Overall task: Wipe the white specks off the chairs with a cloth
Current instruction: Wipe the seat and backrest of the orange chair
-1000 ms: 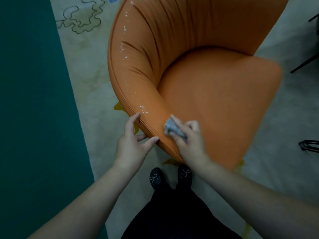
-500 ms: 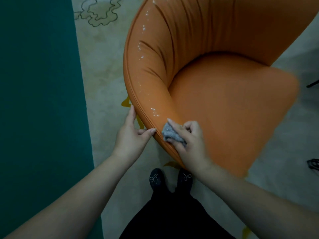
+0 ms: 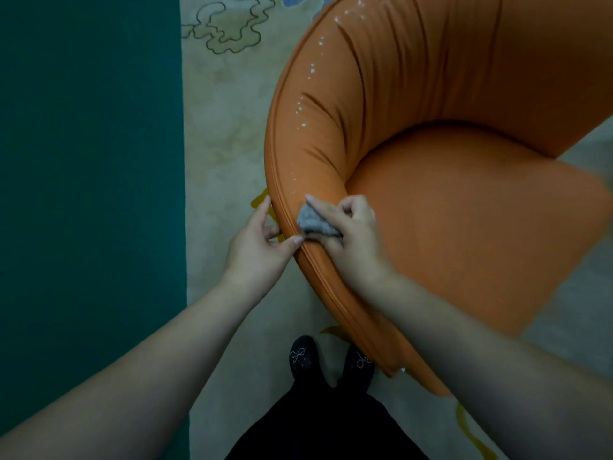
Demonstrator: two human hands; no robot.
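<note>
Seen from above, a right hand [image 3: 351, 234] pinches a grey cloth [image 3: 313, 222] against an orange chair's [image 3: 464, 227] rim while the left hand [image 3: 262, 240], fingers loosely apart, steadies it; specks [image 3: 305, 104] ahead likely need wiping next.

Dim room, pale patterned rug [image 3: 229, 154] beside a dark teal floor strip [image 3: 89, 194].
</note>
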